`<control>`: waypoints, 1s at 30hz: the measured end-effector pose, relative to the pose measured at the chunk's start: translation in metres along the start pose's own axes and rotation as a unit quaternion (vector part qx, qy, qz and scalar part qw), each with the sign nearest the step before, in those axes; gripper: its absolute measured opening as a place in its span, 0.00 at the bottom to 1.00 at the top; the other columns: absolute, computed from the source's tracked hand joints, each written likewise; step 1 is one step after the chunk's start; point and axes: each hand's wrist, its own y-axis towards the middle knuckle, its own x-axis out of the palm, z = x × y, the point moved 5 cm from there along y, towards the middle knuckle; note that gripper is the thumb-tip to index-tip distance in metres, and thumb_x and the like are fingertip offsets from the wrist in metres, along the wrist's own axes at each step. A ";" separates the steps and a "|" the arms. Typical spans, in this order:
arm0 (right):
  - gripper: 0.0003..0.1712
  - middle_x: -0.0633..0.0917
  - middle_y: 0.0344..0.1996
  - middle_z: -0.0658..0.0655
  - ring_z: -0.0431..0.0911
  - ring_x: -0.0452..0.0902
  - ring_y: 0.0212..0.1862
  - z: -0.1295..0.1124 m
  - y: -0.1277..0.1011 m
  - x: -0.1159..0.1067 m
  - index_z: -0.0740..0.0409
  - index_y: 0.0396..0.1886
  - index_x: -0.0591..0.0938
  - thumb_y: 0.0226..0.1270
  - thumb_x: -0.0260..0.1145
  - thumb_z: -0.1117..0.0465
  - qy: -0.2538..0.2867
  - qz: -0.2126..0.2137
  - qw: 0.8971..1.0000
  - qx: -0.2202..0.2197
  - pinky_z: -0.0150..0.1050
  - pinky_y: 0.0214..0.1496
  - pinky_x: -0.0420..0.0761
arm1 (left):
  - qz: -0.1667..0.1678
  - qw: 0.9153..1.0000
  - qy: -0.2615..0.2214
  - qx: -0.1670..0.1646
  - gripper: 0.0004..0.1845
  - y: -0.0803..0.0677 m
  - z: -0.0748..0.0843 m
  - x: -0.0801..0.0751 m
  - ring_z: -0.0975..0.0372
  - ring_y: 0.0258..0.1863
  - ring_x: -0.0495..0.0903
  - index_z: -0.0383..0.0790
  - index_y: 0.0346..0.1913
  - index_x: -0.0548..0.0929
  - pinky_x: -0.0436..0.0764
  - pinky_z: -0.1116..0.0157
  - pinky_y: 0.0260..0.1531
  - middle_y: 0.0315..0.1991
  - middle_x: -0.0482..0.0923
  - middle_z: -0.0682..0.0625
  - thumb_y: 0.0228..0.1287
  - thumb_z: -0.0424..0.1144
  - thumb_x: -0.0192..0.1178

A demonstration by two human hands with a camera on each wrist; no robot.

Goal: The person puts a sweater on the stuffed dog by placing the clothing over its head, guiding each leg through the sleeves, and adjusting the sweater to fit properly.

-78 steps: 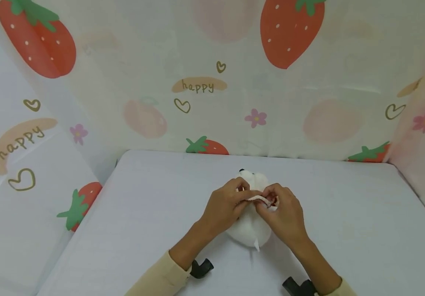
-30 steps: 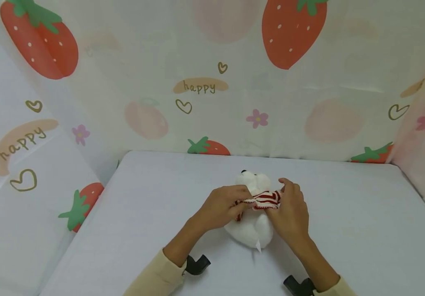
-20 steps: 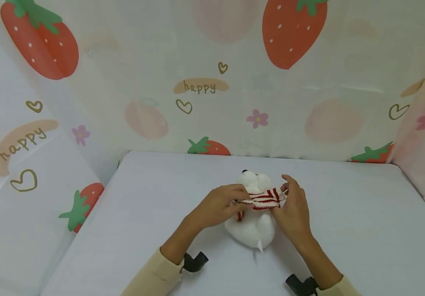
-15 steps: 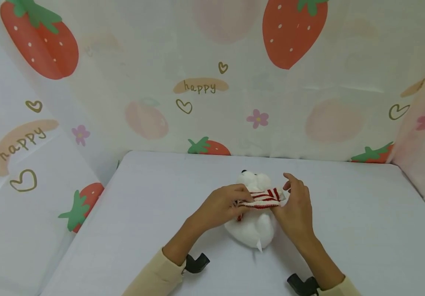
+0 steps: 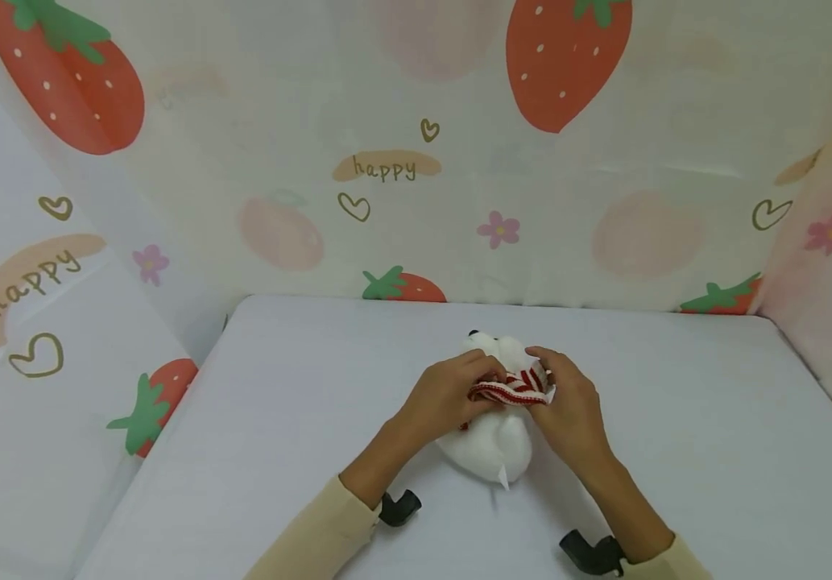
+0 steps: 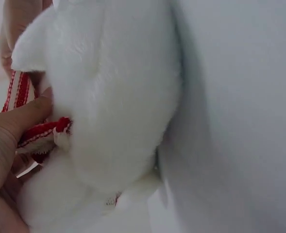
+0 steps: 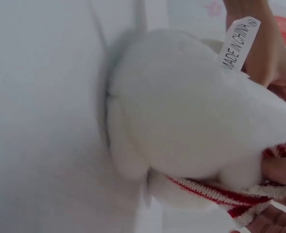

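Note:
A white plush toy (image 5: 488, 451) with a black nose sits on the table, its back toward me. Around its upper body runs a red-and-white striped knit garment (image 5: 527, 388). My left hand (image 5: 448, 396) pinches the garment's edge from the left, and in the left wrist view the thumb lies along the striped band (image 6: 38, 133). On the other side my right hand (image 5: 573, 407) grips the right end between thumb and fingers. The right wrist view shows the band (image 7: 215, 191) stretched along the toy's fur. A printed white label (image 7: 241, 43) sticks out from the toy's lower back.
The white tabletop (image 5: 300, 379) spreads out on both sides of the toy. Behind it hangs a curtain (image 5: 568, 169) printed with strawberries and hearts. Black curved pieces (image 5: 399, 507) are attached at both wrists, close above the table.
The hands first worked close together, then drew apart, stretching the striped garment flat behind the toy's neck. Now they are nearer again, the garment's edge is bunched, and the right fingers have closed in.

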 end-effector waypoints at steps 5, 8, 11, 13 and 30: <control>0.27 0.86 0.39 0.58 0.51 0.80 0.32 -0.003 -0.005 0.003 0.59 0.53 0.85 0.52 0.74 0.79 -0.050 0.015 0.999 -0.011 0.51 0.33 0.79 | -0.013 0.999 0.036 0.000 0.16 0.004 0.003 0.004 0.70 0.32 0.78 0.51 0.47 0.85 0.76 0.73 0.34 0.38 0.80 0.59 0.57 0.45 0.76; 0.24 0.86 0.36 0.57 0.51 0.82 0.29 -0.005 -0.008 0.006 0.59 0.49 0.87 0.53 0.71 0.80 -0.078 0.019 0.997 -0.021 0.48 0.30 0.80 | -0.013 0.998 0.054 -0.003 0.14 0.004 0.005 0.007 0.71 0.28 0.75 0.52 0.45 0.86 0.73 0.75 0.30 0.35 0.80 0.60 0.57 0.44 0.77; 0.22 0.85 0.35 0.57 0.50 0.83 0.30 -0.008 -0.009 0.006 0.61 0.47 0.87 0.52 0.72 0.80 -0.093 -0.001 0.995 -0.037 0.44 0.29 0.81 | -0.008 0.998 0.065 0.002 0.12 0.004 0.007 0.007 0.71 0.27 0.74 0.52 0.42 0.86 0.71 0.75 0.28 0.33 0.81 0.61 0.57 0.42 0.77; 0.24 0.86 0.37 0.57 0.49 0.82 0.31 -0.008 -0.006 0.001 0.61 0.50 0.86 0.51 0.74 0.78 -0.088 -0.031 0.995 -0.043 0.43 0.29 0.80 | -0.007 0.998 0.069 0.005 0.11 0.004 0.008 0.007 0.71 0.26 0.73 0.52 0.41 0.86 0.70 0.75 0.28 0.32 0.80 0.61 0.57 0.42 0.77; 0.06 0.90 0.34 0.53 0.45 0.84 0.35 0.041 0.014 -0.039 0.57 0.39 0.92 0.63 0.75 0.64 0.028 -0.146 0.986 0.082 0.39 0.34 0.81 | -0.027 0.998 0.057 -0.005 0.11 0.008 0.008 0.004 0.71 0.29 0.74 0.54 0.43 0.87 0.70 0.76 0.30 0.35 0.83 0.62 0.58 0.41 0.77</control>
